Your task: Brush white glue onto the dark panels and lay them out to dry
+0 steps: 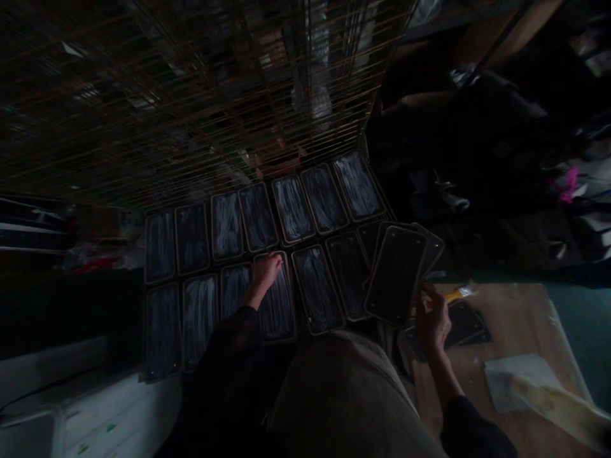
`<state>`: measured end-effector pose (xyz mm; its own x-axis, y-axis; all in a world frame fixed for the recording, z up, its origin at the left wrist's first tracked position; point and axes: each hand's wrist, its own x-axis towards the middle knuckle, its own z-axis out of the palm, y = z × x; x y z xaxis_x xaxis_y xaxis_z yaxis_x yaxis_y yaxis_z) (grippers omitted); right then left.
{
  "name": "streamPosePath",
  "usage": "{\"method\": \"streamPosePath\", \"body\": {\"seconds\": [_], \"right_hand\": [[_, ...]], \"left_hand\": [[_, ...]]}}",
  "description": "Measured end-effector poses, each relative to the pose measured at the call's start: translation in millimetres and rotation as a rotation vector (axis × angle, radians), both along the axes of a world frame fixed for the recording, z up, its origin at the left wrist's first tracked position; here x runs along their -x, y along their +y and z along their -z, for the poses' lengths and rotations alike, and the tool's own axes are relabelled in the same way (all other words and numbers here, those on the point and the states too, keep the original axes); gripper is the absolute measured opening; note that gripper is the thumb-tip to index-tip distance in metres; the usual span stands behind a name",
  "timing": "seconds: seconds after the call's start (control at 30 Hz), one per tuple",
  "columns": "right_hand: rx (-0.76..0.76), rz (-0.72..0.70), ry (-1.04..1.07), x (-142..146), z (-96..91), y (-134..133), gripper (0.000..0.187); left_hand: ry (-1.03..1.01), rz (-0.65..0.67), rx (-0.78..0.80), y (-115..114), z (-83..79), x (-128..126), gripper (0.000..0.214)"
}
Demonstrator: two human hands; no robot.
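Two rows of dark rectangular panels with rounded corners, several smeared with whitish streaks, lie side by side before me. My left hand [268,270], its fingers closed, is over the upper part of a streaked panel [278,312] in the near row; what it pinches, if anything, is too dark to make out. My right hand [433,318] grips a few fanned-out dark panels [397,273] without streaks by their lower right side. A paintbrush [456,294] with a yellow handle sticks out to the right from the same hand.
A wire rack [305,83] rises behind the rows. To the right, a wooden board [520,318] carries more dark panels [465,324], a pale sheet [520,375] and a blurred yellowish object [563,407]. A white surface [124,413] lies at lower left.
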<state>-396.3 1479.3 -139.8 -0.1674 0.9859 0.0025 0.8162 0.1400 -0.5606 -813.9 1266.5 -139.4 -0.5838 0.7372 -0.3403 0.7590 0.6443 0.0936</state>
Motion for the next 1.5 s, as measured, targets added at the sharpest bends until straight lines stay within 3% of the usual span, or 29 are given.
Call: {"method": "streamPosePath", "body": {"seconds": [0.43,0.63,0.83,1.0,1.1,1.2,1.33,1.5], "right_hand": [[0.018,0.026,0.033,3,1.8,-8,0.046],[0.037,0.042,0.047,7,-2.5,-10,0.044],[0.028,0.04,0.03,10,-6.8,-14,0.045],[-0.015,-0.001,0.011,10,-5.3,-16,0.044],[-0.058,-0.103,0.015,21,-8.6,-19,0.042],[-0.068,-0.294,0.072,51,-14.2,-32,0.038],[0.009,-0.711,0.183,118,-15.5,-69,0.036],[0.038,-1.078,0.201,206,1.5,-123,0.041]], "left_hand": [[-0.059,0.227,0.061,5,3.8,14,0.016],[-0.071,0.388,0.196,15,2.1,25,0.016],[-0.082,0.359,0.142,18,1.7,29,0.015],[-0.183,0.25,0.066,14,1.0,35,0.011],[-0.263,0.188,0.028,12,-0.2,40,0.009],[-0.323,0.15,0.018,11,-0.7,42,0.009],[-0.284,0.13,0.044,14,0.8,40,0.009],[-0.263,0.151,0.052,13,0.9,41,0.009]]}}
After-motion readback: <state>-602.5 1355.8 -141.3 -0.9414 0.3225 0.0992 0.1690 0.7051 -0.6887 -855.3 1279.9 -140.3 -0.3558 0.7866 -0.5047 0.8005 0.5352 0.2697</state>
